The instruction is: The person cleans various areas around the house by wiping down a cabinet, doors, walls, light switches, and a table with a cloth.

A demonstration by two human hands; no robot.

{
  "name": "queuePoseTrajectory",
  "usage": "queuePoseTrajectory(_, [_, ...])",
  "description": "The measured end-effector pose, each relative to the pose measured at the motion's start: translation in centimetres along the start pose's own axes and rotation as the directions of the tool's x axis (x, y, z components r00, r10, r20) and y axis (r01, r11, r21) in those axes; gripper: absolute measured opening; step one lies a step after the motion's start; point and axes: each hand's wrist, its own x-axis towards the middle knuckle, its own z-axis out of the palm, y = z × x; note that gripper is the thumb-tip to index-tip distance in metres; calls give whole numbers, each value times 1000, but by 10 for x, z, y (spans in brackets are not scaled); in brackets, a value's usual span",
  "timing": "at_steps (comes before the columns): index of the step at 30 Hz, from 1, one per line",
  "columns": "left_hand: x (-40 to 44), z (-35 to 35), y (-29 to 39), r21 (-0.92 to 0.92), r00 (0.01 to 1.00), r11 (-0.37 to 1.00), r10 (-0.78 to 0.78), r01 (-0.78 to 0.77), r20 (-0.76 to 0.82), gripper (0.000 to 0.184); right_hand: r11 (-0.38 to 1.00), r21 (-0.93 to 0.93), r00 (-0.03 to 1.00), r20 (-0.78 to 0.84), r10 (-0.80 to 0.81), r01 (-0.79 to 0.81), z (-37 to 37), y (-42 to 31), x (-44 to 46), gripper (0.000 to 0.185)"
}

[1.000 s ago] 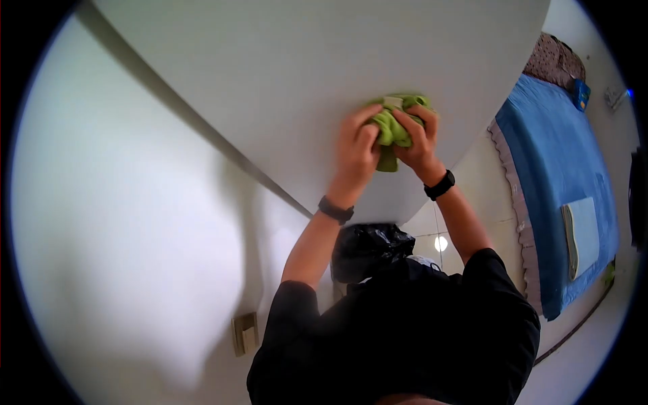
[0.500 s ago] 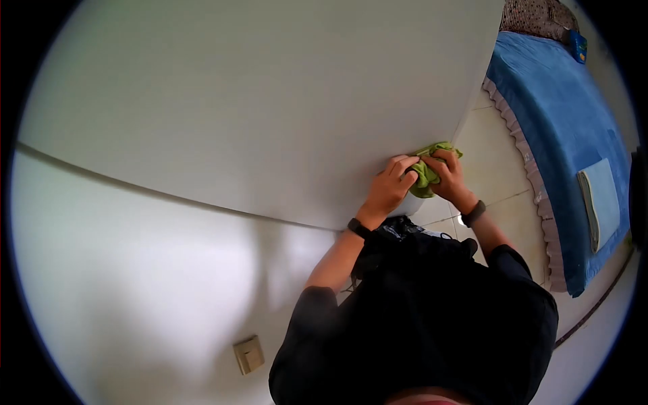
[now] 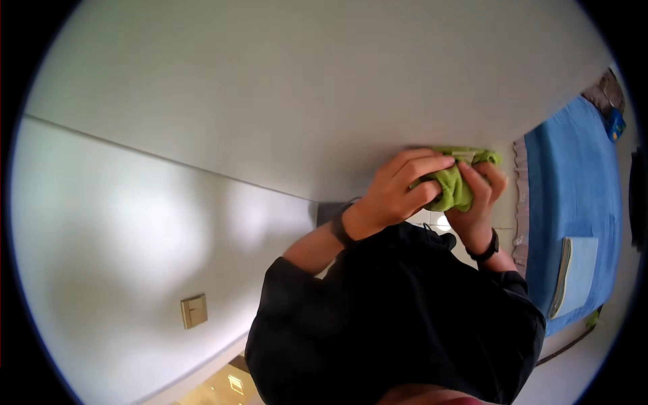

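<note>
A green cloth point(image 3: 451, 187) is bunched up between my two hands, beside the lower right part of a large pale panel point(image 3: 270, 88). My left hand point(image 3: 397, 187) grips the cloth from the left, fingers bent over it. From the right, my right hand point(image 3: 480, 192) closes on it with the thumb and fingers. Part of the cloth lies along the panel's surface, and whether it is pressed there I cannot tell. Each wrist wears a dark band. The fingertips under the folds are hidden.
A white wall with a beige switch point(image 3: 194, 311) is on the left. To the right stands a bed with a blue cover point(image 3: 570, 182), a folded light-blue cloth point(image 3: 575, 275) on it and a blue packet point(image 3: 615, 125) at its far end. Tiled floor shows below my hands.
My hands and the cloth have come closer to the camera and look larger. The cloth is more gathered. The view has turned, so the bed and switch sit differently in it.
</note>
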Motion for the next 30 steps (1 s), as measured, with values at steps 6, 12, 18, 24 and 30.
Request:
queuePoseTrajectory(6, [-50,-21,-4,40,957,963,-269,266,113,29,997,81,964,266,-15,-7,27,-8,-27,61])
queuePoseTrajectory(12, [-85,-72,-7,229,834,829,-542,511,102,38,981,184,889,436,-139,63,80,-42,-30,50])
queuePoseTrajectory(18, [-109,-133,-15,416,690,602,-718,682,-92,36,928,367,878,419,-232,70,152,-94,-24,51])
queuePoseTrajectory(24, [-78,-165,-7,500,745,584,-631,639,-215,27,852,523,886,389,-253,13,160,-120,10,55])
queuePoseTrajectory(30, [-17,-126,9,411,880,781,-379,470,-285,21,807,586,921,348,-173,-69,101,-83,33,73])
